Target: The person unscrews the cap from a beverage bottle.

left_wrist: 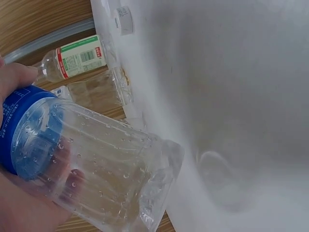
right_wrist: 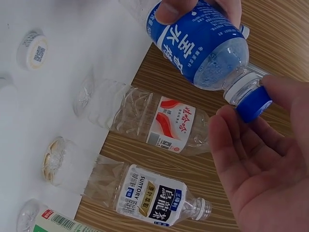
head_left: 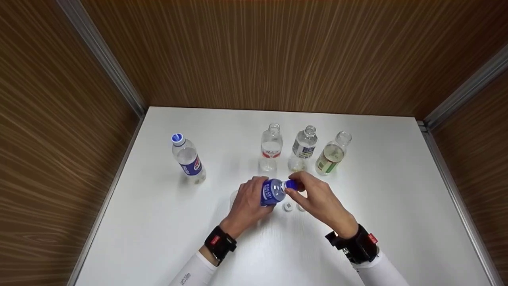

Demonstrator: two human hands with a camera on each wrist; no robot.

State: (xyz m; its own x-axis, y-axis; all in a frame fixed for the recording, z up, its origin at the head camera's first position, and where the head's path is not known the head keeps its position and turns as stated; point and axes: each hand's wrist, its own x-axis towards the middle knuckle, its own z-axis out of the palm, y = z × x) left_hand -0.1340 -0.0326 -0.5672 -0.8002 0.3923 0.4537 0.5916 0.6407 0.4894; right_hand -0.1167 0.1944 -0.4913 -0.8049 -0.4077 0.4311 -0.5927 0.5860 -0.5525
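Observation:
My left hand (head_left: 249, 202) grips a clear plastic drink bottle (head_left: 272, 191) round its blue label, holding it tilted with the neck toward the right. In the left wrist view, droplets cling inside the bottle's clear lower part (left_wrist: 106, 164). The thumb and fingers of my right hand (head_left: 320, 200) pinch the blue cap (right_wrist: 254, 104) at the bottle's mouth. A white ring shows on the neck just below that cap. Whether the cap is still threaded on, I cannot tell. Beneath the hands, a white cap (head_left: 288, 206) lies on the table, with a second white cap (head_left: 301, 207) partly hidden by my right hand.
Three uncapped bottles stand behind the hands: one with a red-and-white label (head_left: 271, 147), one with a dark-and-white label (head_left: 304, 149), one with a green label (head_left: 331, 155). A blue-capped bottle (head_left: 190, 161) stands left. Wood-grain panels (head_left: 254, 55) enclose the white table (head_left: 131, 222).

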